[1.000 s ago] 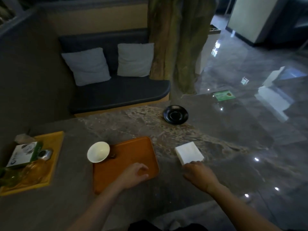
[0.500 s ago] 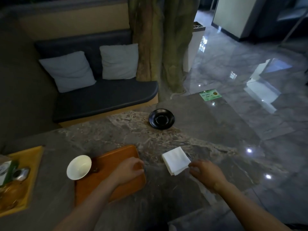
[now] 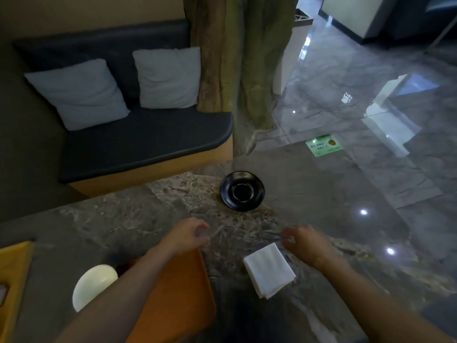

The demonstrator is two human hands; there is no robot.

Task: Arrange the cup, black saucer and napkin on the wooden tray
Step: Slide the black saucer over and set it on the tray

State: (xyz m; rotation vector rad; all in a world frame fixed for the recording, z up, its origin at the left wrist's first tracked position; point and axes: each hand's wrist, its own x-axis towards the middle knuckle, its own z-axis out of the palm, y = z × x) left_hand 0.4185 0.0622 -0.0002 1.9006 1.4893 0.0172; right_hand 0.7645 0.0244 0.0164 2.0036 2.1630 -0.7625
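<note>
The black saucer sits alone near the far edge of the stone table. A folded white napkin lies on the table to the right of the orange wooden tray. A white cup stands at the tray's left edge, partly behind my left forearm. My left hand hovers past the tray's far end, fingers loosely curled, holding nothing. My right hand hovers just beyond the napkin, fingers loosely curled and empty. Both hands are short of the saucer.
A yellow tray with items lies at the table's left edge. Beyond the table stand a dark bench with two grey cushions and a tree-trunk pillar. A green sticker marks the glossy floor on the right.
Both hands have moved forward toward the saucer: the left hand left the tray and the right hand left the napkin's corner. The camera has tilted down and closer.
</note>
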